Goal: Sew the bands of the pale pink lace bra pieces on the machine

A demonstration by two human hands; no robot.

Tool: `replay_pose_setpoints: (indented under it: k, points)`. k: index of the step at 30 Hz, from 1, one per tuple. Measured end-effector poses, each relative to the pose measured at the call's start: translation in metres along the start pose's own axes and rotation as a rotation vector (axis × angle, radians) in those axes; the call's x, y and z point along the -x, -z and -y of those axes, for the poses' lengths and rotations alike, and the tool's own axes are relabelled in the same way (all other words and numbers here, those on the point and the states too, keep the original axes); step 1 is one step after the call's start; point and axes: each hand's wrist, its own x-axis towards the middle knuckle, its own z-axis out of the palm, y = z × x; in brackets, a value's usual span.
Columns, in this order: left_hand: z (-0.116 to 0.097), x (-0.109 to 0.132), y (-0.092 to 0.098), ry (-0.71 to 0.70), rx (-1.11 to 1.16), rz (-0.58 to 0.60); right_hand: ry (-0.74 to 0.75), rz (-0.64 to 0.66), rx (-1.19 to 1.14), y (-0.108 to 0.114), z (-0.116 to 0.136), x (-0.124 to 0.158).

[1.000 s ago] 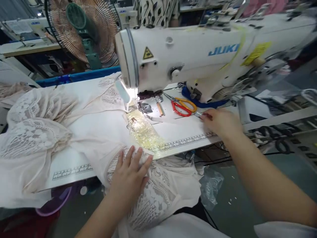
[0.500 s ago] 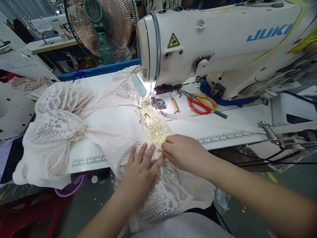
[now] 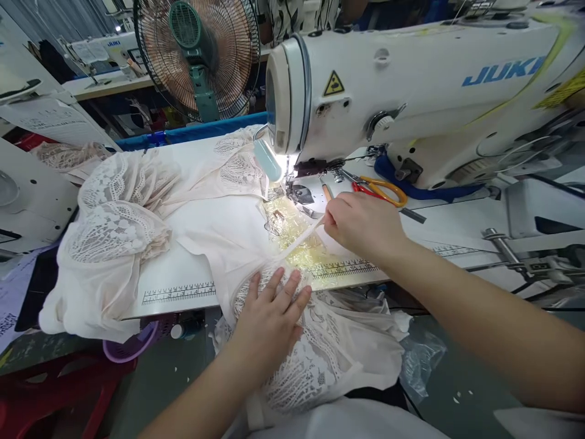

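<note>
A cream lace garment [image 3: 315, 353] hangs over the table's front edge towards my lap. My left hand [image 3: 272, 320] lies on its lace with fingers spread, pressing it near the edge. Closed in a fist, my right hand [image 3: 361, 222] grips the end of a narrow cream fabric strip [image 3: 299, 239], stretched from the garment up to the right. Beneath the strip, shiny yellowish tape [image 3: 286, 219] covers part of the table. The lit needle area of the sewing machine [image 3: 290, 177] is just beyond. My right hand partly hides the red-handled scissors [image 3: 361, 188].
Piled lace pieces [image 3: 114, 238] lie on the table's left. Orange-handled scissors [image 3: 386, 190] rest under the machine arm. A fan [image 3: 201, 55] stands behind. Ruler tape [image 3: 178, 294] runs along the front edge; a purple basket [image 3: 130, 347] and red stool [image 3: 59, 390] are below.
My right hand has moved up and right from beside my left hand, drawing the strip taut. My left hand stays on the lace. The view has shifted slightly.
</note>
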Motion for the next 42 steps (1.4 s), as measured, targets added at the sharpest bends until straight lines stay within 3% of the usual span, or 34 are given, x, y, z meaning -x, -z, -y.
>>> replay_pose_setpoints:
  k: [4,8,11,13,15,19,27,37,42]
  points:
    - [0.003,0.002,0.006,-0.046,0.080,0.047,0.224,0.105,-0.144,0.003,0.018,0.001]
    - [0.010,0.007,0.016,-0.113,0.201,0.009,0.451,0.156,-0.299,-0.001,0.044,0.007]
    - [0.019,0.008,0.020,-0.093,0.314,-0.206,0.477,0.205,-0.277,-0.005,0.054,0.004]
    - [0.026,0.006,0.017,0.039,0.288,-0.375,0.477,0.205,-0.260,-0.007,0.057,0.000]
    - [0.032,0.003,0.011,0.167,0.154,-0.429,0.478,0.206,-0.248,-0.007,0.059,-0.004]
    - [0.040,-0.001,0.000,0.177,-0.031,-0.343,0.468,0.208,-0.249,-0.011,0.053,-0.012]
    - [0.039,0.000,0.000,0.135,-0.022,-0.314,0.320,0.124,-0.190,-0.020,0.039,-0.012]
    - [0.035,0.001,-0.006,0.195,-0.021,-0.332,0.536,0.151,-0.088,-0.008,0.066,-0.008]
    - [0.033,0.000,-0.005,0.249,0.002,-0.298,0.523,0.137,-0.072,-0.010,0.072,-0.015]
